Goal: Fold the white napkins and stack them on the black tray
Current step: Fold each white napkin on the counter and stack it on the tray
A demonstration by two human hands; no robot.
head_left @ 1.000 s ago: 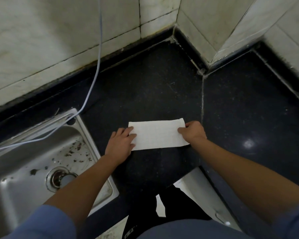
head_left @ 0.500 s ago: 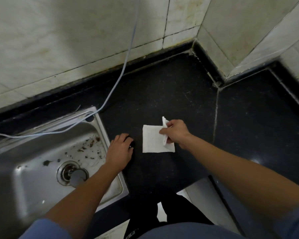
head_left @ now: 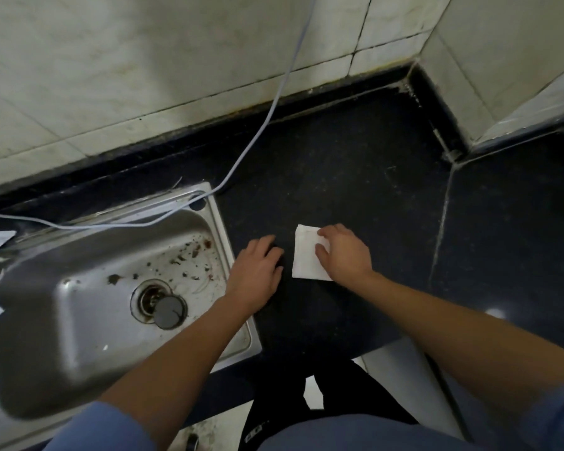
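**Supervisor:** Report the napkin position.

**Operator:** I see one white napkin (head_left: 307, 255), folded to a small rectangle and lying flat on the dark counter (head_left: 339, 164). It sits just right of the sink's right rim, nearer the counter's front edge than its back edge. It is well left of the pale seam (head_left: 440, 229) that crosses the counter.

**Supervisor:** Hand status?

**Operator:** The right hand (head_left: 347, 257) rests on the napkin's right half. Its fingers are spread and nearly straight, pressing down and not curled round anything. The left hand (head_left: 256, 275) lies palm down on the counter, just left of the napkin. I see a narrow dark gap between them. Its fingers are relaxed and close together, and they hold nothing.

**Supervisor:** Surroundings?

**Operator:** A steel sink (head_left: 62, 336) fills the counter's left end, with dark specks in its basin. A round plug (head_left: 169, 312) lies beside the drain. A pale cable (head_left: 267, 115) drops down the tiled wall (head_left: 144, 76) and runs left along the sink's back rim. Blue sleeves (head_left: 101, 428) cover both upper arms.
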